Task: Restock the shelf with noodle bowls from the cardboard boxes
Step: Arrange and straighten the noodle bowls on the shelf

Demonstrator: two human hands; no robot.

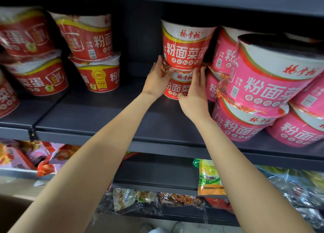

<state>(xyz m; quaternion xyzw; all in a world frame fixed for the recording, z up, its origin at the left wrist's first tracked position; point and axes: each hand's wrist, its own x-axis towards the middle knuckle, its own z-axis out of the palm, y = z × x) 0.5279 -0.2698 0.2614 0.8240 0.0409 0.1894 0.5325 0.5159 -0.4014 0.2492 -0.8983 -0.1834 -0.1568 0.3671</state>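
While the fingers of the left hand (158, 78) lie flat and spread against the left flank of the lower red bowl (177, 87), its fingertips reach up to the seam where the upper red bowl (185, 47) sits on it. The right hand (194, 94) mirrors this on the bowl's right flank, fingers loosely extended and the thumb curling across the front near the base. Neither hand is closed in a fist; together they cradle the lower red bowl from both sides, and whether they press firmly or only steady it I cannot tell.

The lower red bowl stands on the shelf (105, 113), far back from its front edge, with the pink bowls (263, 85) just to its right, apparently touching. Both red bowls stand upright, vertical axis, wide rim up, printed labels facing out toward the aisle; the upper one leans very slightly.

Judging by how things lie, restocking is partly done. Left of this stack the shelf is bare, then come two more red stacks (94, 54), some turned so their labels face sideways. The open stretch in front and to the left of the lower red bowl suggests many more bowls are needed. A brown corner (14, 210), perhaps a cardboard box, shows far below and left.
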